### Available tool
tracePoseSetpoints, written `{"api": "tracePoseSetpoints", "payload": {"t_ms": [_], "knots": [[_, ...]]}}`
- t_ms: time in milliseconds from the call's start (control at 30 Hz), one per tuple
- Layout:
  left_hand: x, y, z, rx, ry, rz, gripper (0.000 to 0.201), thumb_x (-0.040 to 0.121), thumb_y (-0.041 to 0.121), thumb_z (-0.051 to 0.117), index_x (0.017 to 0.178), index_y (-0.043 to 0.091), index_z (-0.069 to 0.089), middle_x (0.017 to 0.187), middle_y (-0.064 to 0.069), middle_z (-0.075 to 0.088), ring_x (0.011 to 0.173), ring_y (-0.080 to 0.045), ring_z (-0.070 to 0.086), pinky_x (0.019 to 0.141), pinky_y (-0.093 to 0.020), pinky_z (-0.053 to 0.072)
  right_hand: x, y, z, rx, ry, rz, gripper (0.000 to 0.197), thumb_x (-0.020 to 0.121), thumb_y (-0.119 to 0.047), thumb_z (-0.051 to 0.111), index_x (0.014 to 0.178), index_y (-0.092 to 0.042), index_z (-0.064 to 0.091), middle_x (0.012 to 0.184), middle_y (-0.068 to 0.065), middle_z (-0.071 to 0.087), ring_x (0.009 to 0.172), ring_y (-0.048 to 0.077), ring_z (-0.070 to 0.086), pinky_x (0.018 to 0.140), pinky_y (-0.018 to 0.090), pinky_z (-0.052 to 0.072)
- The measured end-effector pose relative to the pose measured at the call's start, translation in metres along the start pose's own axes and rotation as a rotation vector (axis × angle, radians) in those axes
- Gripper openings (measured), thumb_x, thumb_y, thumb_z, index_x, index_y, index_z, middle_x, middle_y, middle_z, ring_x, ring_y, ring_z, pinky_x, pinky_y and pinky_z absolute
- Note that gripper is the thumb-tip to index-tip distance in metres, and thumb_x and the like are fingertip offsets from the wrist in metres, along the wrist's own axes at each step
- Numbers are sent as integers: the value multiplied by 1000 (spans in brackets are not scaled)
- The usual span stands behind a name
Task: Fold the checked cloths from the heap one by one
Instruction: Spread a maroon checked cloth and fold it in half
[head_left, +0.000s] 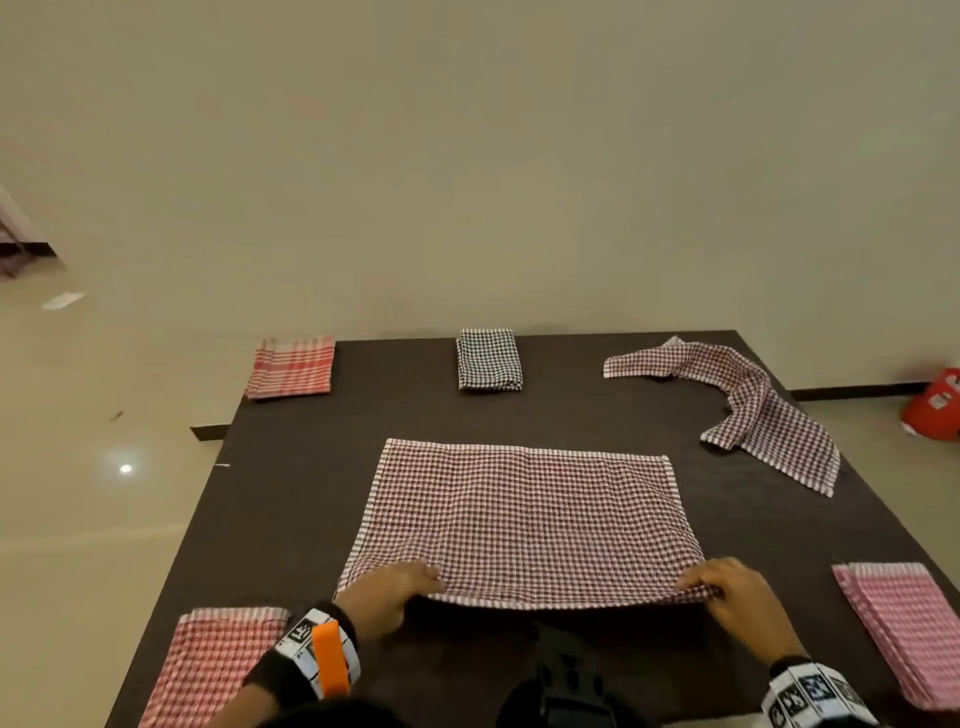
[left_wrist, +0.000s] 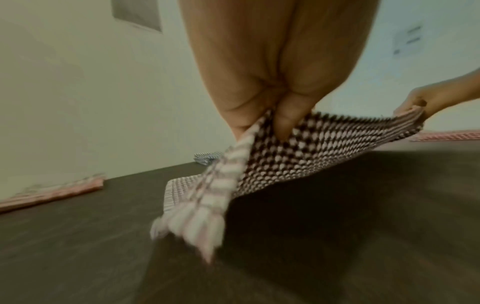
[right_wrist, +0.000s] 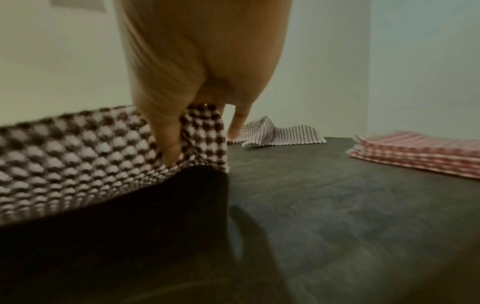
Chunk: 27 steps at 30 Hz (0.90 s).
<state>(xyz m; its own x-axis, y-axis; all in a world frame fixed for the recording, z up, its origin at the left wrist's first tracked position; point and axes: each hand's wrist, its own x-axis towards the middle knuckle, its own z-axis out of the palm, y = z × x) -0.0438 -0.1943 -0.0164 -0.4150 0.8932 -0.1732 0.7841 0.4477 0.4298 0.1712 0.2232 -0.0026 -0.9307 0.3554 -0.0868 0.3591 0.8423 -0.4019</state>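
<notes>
A maroon-and-white checked cloth (head_left: 524, 519) lies spread flat in the middle of the dark table (head_left: 291, 467). My left hand (head_left: 387, 590) pinches its near left corner, and my right hand (head_left: 727, 587) pinches its near right corner. Both wrist views show the near edge lifted a little off the table: the cloth (left_wrist: 298, 152) hangs from my left hand (left_wrist: 275, 121), and the cloth (right_wrist: 78, 152) from my right hand (right_wrist: 174, 142). One more maroon checked cloth (head_left: 748, 405) lies crumpled and unfolded at the far right, and shows as the crumpled cloth (right_wrist: 278, 133) in the right wrist view.
Folded cloths sit around the table: a red checked one (head_left: 291, 366) at the far left, a dark checked one (head_left: 487, 359) at the far middle, a red one (head_left: 208, 670) at the near left, a pink stack (head_left: 904, 623) at the near right. A red object (head_left: 935, 405) lies on the floor.
</notes>
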Motion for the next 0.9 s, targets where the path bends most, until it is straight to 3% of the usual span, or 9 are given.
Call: {"api": "tracePoseSetpoints", "payload": {"t_ms": [67, 133, 200, 267, 333, 400, 533, 700, 900], "knots": [[-5, 5, 10, -34, -204, -79, 50, 88, 7, 45, 135, 24, 48, 142, 3, 48, 132, -13, 44, 110, -23, 34, -16, -6, 2, -59, -236, 33, 49, 55, -48, 82, 85, -72, 51, 99, -34, 51, 106, 10, 59, 95, 32, 47], [-4, 13, 6, -68, -310, -115, 59, 94, 52, 34, 144, 21, 34, 151, 1, 35, 139, -14, 32, 114, -23, 23, -20, -10, 1, -70, -419, 45, 84, 43, -94, 44, 118, -55, 48, 124, -28, 37, 128, 3, 36, 112, 31, 28], [4, 21, 1, -78, -305, -126, 102, 66, 76, 6, 147, 17, 27, 156, -2, 22, 144, -13, 21, 116, -23, 15, -14, -24, 4, -4, -438, 88, 100, 54, -90, 41, 138, -37, 36, 140, -23, 28, 137, 3, 23, 117, 33, 14], [24, 29, -7, -90, -207, -168, 111, 58, 75, -2, 148, 16, 24, 158, -3, 14, 145, -14, 15, 117, -24, 12, 3, -50, 11, 84, -305, 114, 92, 69, -81, 39, 143, -27, 32, 151, -10, 28, 141, 8, 20, 116, 29, 13], [57, 35, -5, -15, -142, -205, 92, 78, 71, 9, 149, 15, 20, 159, -5, 9, 147, -17, 10, 119, -31, 10, 31, -85, 29, 121, -262, 53, 92, 74, -80, 27, 145, -22, 31, 154, -3, 26, 142, 11, 20, 115, 27, 14], [94, 43, 3, 71, -126, -228, 61, 98, 44, 28, 150, 14, 15, 159, -6, 5, 147, -20, 5, 121, -38, 9, 62, -125, 57, 90, -301, -23, 77, 86, -65, 29, 147, -17, 26, 156, 1, 19, 144, 13, 15, 117, 27, 12], [142, 38, 20, 138, -185, -332, 59, 100, 33, 26, 151, 14, 3, 160, -4, -4, 148, -20, -3, 120, -43, 3, 120, -167, 110, 13, -334, -106, 56, 99, -28, 37, 149, -13, 18, 159, 3, 10, 147, 17, 6, 118, 28, 4], [151, -8, 11, 169, -116, -486, 84, 74, 57, -13, 150, 22, 0, 157, 1, -13, 147, -20, -6, 118, -46, 0, 162, -133, 101, -117, -235, -74, 59, 97, -37, 36, 149, -18, 17, 158, 2, 11, 147, 19, 6, 119, 37, 6], [145, -32, -12, 68, -81, -755, 63, 98, 47, 17, 150, 16, -2, 159, -6, -10, 147, -22, -8, 119, -46, 1, 172, -75, 68, -120, -141, 207, 64, 98, -42, 33, 150, -12, 11, 159, 9, 6, 146, 25, 4, 120, 41, 11]]}}
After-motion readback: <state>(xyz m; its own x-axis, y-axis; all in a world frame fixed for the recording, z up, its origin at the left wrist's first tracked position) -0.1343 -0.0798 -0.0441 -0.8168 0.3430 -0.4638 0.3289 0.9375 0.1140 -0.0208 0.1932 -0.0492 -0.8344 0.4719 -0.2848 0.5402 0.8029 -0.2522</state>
